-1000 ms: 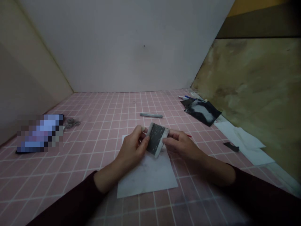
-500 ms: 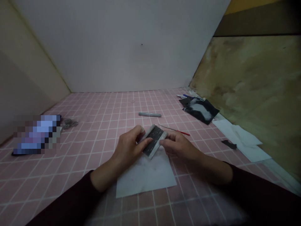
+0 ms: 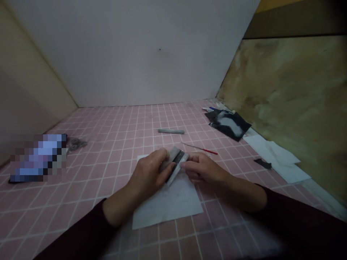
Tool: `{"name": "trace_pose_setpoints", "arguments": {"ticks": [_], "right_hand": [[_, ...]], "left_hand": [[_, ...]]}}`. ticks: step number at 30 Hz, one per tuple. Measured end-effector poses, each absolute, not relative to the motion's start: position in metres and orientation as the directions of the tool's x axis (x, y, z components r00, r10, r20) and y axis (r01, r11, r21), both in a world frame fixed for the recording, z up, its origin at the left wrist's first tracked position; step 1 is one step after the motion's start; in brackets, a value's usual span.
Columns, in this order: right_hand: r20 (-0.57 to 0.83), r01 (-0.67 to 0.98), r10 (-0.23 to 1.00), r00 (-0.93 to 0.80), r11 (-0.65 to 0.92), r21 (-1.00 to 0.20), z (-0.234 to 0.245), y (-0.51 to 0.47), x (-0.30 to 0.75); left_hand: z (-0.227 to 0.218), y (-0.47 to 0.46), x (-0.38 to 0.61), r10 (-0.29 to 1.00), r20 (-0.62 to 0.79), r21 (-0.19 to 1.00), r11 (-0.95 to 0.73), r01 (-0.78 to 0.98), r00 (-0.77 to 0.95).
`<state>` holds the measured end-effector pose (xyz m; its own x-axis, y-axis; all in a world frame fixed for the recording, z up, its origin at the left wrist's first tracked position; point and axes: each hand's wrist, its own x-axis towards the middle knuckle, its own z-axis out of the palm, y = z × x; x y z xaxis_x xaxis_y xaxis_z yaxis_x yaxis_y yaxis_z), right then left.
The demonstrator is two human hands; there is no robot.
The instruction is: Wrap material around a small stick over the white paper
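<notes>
Both my hands hold a small flat piece (image 3: 175, 164) with a dark speckled face and pale dusty edges, possibly abrasive paper on a block. My left hand (image 3: 150, 173) grips its left side and hides part of it. My right hand (image 3: 203, 169) pinches its right edge. The piece is tilted and hovers over a white paper sheet (image 3: 173, 206), which is smudged with grey. Just beyond my right fingers lies a thin needle tool with a red handle (image 3: 200, 148). A grey rod (image 3: 170, 131) rests farther ahead.
The pink grid-tiled surface (image 3: 114, 162) meets walls at the back and sides. A dark sheet with white dust (image 3: 229, 124) and small tubes lie back right. White paper sheets (image 3: 276, 159) hold a dark scrap (image 3: 262, 163). A pixelated object (image 3: 38, 157) and small grey rings (image 3: 76, 144) lie left.
My hands have rotated the piece so that less of its dark face shows. The piece has also moved slightly lower and left. The whole view has shifted a little.
</notes>
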<state>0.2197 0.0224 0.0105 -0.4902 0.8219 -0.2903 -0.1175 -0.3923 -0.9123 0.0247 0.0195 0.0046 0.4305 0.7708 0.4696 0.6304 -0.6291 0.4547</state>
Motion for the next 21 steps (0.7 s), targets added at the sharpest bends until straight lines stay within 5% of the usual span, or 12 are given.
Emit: {"name": "trace_pose_setpoints", "arguments": {"ticks": [6, 12, 21], "right_hand": [[-0.287, -0.138, 0.836, -0.468, -0.39, -0.91, 0.012, 0.02, 0.218], [-0.256, -0.114, 0.843, -0.473, -0.347, -0.931, 0.01, 0.022, 0.22], [-0.26, -0.153, 0.854, -0.451, -0.361, -0.92, 0.012, 0.02, 0.219]], "left_hand": [[0.004, 0.018, 0.025, 0.779, 0.449, 0.469, -0.622, 0.627, 0.437], [0.006, 0.021, 0.025, 0.87, 0.338, 0.64, -0.491, 0.59, 0.358], [0.014, 0.018, 0.029, 0.848, 0.323, 0.67, -0.518, 0.531, 0.42]]}}
